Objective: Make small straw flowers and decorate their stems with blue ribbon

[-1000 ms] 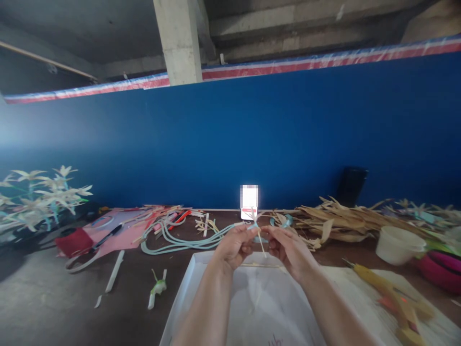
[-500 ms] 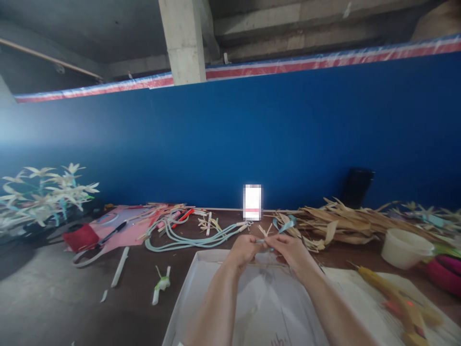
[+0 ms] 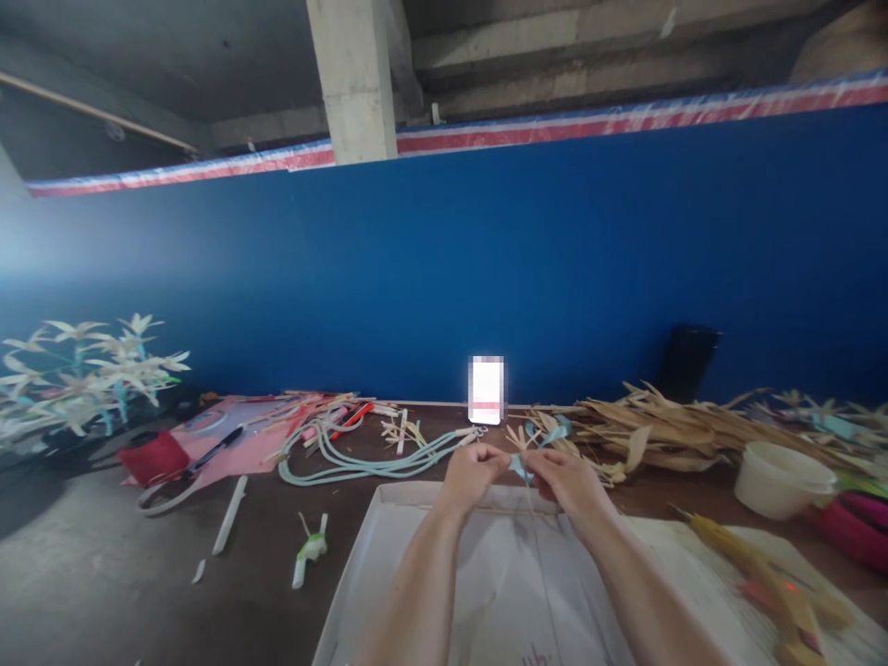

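Observation:
My left hand and my right hand meet above the far end of a shallow white box. Their thumbs and fingers pinch a small flower of pale dried husk, its petals pointing up between them. Light blue ribbon shows at its base, between both hands' fingertips. A thin thread hangs from there down over the box. Fingers partly hide the stem, so which hand bears the flower itself is hard to tell.
Blue cords, a pink sheet and a lit phone lie or stand behind. Dried husks, a white tub and a yellow glue gun are at right. Husk flowers stand at left.
My hands have shifted slightly and the fingertips are a little farther apart. The flower sits more upright and a bit to the right; the blue ribbon and thread between the hands show more clearly.

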Demonstrator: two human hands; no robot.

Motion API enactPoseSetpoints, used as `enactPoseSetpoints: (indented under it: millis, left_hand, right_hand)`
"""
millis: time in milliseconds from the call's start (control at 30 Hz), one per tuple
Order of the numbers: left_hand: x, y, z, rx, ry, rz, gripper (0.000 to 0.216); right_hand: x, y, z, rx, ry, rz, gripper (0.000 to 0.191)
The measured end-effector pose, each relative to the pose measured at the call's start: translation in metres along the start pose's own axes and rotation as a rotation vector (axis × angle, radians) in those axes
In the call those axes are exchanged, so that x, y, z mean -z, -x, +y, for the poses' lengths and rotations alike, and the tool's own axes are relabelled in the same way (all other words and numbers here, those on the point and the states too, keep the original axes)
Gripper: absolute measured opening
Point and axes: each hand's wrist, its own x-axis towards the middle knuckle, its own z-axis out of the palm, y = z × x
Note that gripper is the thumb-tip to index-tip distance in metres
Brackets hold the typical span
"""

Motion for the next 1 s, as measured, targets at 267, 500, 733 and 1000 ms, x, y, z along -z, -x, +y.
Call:
enactPoseSetpoints:
  millis: [267, 500, 733, 1000]
  left_hand:
    - [0.002, 0.0, 0.006, -0.079, -0.101, 0.045, 0.025]
    - [0.003, 0.004, 0.016, -0.069, -0.145, 0.037, 0.024]
    - [0.002, 0.003, 0.015, -0.054, -0.188, 0.061, 0.024]
    - [0.003, 0.003, 0.016, -0.085, -0.239, 0.059, 0.024]
  right_hand:
    - [0.003, 0.0, 0.0, 0.029, 0.067, -0.006, 0.032]
    - [0.003, 0.006, -0.01, 0.133, 0.197, 0.032, 0.029]
    - [0.002, 0.004, -0.007, 0.133, 0.236, 0.005, 0.031]
    - [0.001, 0.005, -0.009, 0.125, 0.225, 0.028, 0.031]
